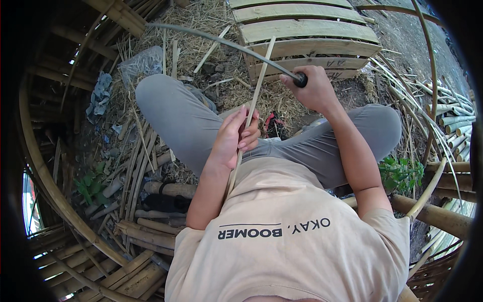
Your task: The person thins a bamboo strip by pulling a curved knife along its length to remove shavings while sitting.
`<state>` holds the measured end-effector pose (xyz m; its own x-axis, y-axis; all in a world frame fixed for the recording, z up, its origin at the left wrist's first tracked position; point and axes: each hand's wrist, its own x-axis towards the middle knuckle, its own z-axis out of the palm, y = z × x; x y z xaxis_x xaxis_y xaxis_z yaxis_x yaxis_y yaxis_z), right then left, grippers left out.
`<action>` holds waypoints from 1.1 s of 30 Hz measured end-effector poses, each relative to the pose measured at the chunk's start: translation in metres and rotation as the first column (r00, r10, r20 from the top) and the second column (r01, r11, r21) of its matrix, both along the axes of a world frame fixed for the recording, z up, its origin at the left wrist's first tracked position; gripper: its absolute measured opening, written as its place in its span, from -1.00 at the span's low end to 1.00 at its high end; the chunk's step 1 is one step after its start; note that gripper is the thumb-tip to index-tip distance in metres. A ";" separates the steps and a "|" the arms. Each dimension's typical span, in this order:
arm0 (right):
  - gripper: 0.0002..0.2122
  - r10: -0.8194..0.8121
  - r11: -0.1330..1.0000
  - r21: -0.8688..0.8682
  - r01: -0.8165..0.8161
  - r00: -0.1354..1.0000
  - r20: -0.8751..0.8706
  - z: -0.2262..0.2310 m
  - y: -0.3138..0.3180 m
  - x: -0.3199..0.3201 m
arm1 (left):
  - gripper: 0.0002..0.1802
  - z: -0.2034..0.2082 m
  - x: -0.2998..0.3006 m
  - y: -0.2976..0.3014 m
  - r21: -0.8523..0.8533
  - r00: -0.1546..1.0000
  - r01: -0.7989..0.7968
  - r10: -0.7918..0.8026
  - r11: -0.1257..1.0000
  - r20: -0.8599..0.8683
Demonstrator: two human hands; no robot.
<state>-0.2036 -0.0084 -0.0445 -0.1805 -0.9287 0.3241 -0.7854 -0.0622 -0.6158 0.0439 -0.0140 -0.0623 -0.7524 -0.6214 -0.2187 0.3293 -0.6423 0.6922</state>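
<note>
My right hand (312, 89) is closed round the black handle of a long machete (216, 42), in front of my right thigh. Its narrow grey blade runs up and away to the far left, passing by the upper part of a bamboo strip (261, 75). My left hand (237, 132) grips that thin, pale strip at about its middle, in front of my waist. The strip stands at a slant, its lower end against my shirt and its upper end near the wooden crate. Whether blade and strip touch, I cannot tell.
A slatted wooden crate (307, 30) stands ahead. Cut bamboo pieces (458, 121) are piled at the right, and bamboo poles (146, 236) lie at the lower left. Straw and shavings (201, 20) cover the ground. Clear plastic (142, 63) lies beyond my left knee.
</note>
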 end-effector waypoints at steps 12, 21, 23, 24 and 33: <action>-0.77 0.030 0.999 -0.033 -0.039 0.967 -0.252 -0.009 0.007 0.018 | -0.69 0.006 -0.016 0.008 -0.102 0.979 -0.073 0.091 0.992 0.182; -0.81 -0.020 1.000 -0.004 0.020 0.959 -0.282 -0.005 -0.002 0.017 | -0.70 0.005 -0.011 0.011 -0.179 0.974 -0.112 0.144 0.978 0.177; -0.81 -0.052 0.998 0.014 0.059 0.953 -0.300 -0.006 -0.008 0.008 | -0.70 0.007 -0.007 0.012 -0.182 0.978 -0.104 0.134 0.978 0.158; -0.80 -0.151 0.988 -0.061 0.140 0.949 -0.276 -0.009 -0.011 -0.007 | -0.70 0.006 -0.006 0.015 -0.181 0.978 -0.105 0.134 0.978 0.159; -0.65 -0.375 0.922 0.054 0.384 0.918 -0.129 -0.008 -0.022 -0.056 | -0.68 0.013 -0.009 0.018 -0.111 0.997 -0.007 0.016 0.994 0.081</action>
